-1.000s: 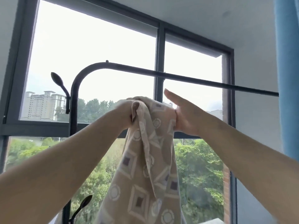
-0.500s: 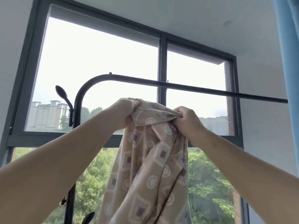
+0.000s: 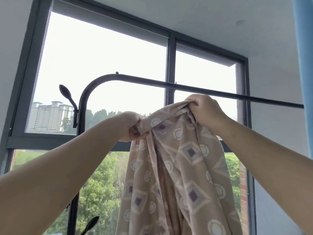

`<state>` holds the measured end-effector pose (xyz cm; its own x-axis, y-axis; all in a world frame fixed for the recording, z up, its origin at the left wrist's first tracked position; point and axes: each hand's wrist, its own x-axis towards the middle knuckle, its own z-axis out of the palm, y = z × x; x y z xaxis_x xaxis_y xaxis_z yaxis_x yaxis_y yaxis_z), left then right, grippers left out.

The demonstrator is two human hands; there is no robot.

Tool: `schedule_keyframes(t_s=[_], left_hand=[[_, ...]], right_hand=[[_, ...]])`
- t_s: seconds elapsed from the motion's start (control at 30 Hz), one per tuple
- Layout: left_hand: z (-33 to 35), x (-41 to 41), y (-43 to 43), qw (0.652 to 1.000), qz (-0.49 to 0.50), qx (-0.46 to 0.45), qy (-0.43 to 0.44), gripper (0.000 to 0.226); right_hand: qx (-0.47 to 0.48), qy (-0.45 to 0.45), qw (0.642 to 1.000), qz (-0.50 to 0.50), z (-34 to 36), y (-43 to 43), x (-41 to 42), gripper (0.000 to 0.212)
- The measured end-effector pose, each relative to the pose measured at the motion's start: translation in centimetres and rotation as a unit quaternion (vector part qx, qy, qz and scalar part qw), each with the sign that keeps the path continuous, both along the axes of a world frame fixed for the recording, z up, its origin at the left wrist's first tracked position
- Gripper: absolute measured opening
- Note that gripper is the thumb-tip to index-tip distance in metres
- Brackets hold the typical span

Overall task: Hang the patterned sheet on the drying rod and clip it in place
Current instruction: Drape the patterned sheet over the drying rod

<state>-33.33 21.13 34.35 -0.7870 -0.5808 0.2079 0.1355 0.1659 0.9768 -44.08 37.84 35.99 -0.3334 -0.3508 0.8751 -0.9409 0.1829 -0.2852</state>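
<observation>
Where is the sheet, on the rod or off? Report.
Off. The patterned sheet hangs bunched from the left hand and the right hand; none of it drapes over the drying rod.

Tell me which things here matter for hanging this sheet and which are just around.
For the job: patterned sheet, held bunched by the left hand and right hand; drying rod, not yet draped.
Just around: side hook on the stand, window frame, blue curtain, tower block outside.
</observation>
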Motion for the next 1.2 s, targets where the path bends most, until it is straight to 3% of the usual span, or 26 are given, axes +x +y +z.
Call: schedule_keyframes(t_s=[0.1,0.23,0.33,0.47,0.57,0.67,0.7,0.77,0.87,0.93,1.03,1.1,1.13,1.2], left_hand=[[-0.8,-0.9,0.3,1.000,0.001,-0.027,-0.008,0.029],[-1.7,-2.1,1.3,0.996,-0.046,0.048,0.052,0.038],[-1.9,-2.2,1.4,0.990,-0.102,0.062,0.080,0.043],[-2.0,-1.2,2.0,0.973,-0.159,-0.168,0.025,0.062],[-2.3,-1.2,1.7,0.959,-0.065,-0.274,-0.022,0.042],[-3.2,-0.7,-1.0,0.918,0.085,-0.383,-0.060,0.010],[-3.8,-0.4,-1.9,0.910,0.109,-0.393,-0.073,0.002],[-4.7,-0.4,-3.0,0.904,0.129,-0.392,-0.109,0.015],[-5.1,-1.2,-3.4,0.951,0.132,-0.268,-0.080,0.027],[-4.4,-1.5,-2.9,0.987,0.084,-0.136,0.001,0.029],[-2.4,-1.0,-0.5,0.995,-0.022,-0.078,0.053,0.034],[-0.9,-0.8,2.1,0.989,-0.062,-0.125,0.055,0.037],[-0.5,-1.0,2.8,0.983,-0.051,-0.169,0.056,0.037],[-0.2,-1.2,3.0,0.956,0.009,-0.287,0.062,0.032]], right_hand=[[-0.061,-0.206,0.965,0.153,-0.1,-0.1,-0.3,0.032],[-0.076,-0.295,0.933,0.193,-0.2,-0.5,-0.7,0.027],[-0.075,-0.298,0.936,0.173,0.3,-0.4,-0.9,0.025],[-0.093,-0.296,0.941,0.138,0.2,-0.4,-1.4,0.027],[-0.110,-0.283,0.946,0.110,0.0,-0.2,-1.8,0.029],[-0.141,-0.273,0.948,0.082,-0.1,0.8,-2.3,0.024],[-0.138,-0.258,0.953,0.075,-0.2,0.9,-2.4,0.019],[-0.121,-0.225,0.964,0.075,-0.2,0.8,-2.1,0.012],[-0.118,-0.215,0.965,0.097,-0.4,0.2,-1.2,0.010],[-0.068,-0.237,0.960,0.133,-0.8,0.3,-0.5,0.004],[0.161,-0.245,0.945,0.144,-2.2,-0.1,0.5,0.049],[0.271,-0.250,0.912,0.181,-3.5,-1.0,1.6,0.042],[0.277,-0.262,0.904,0.192,-4.0,-1.3,1.8,0.027],[0.219,-0.257,0.926,0.170,-4.3,-1.0,1.9,0.008]])
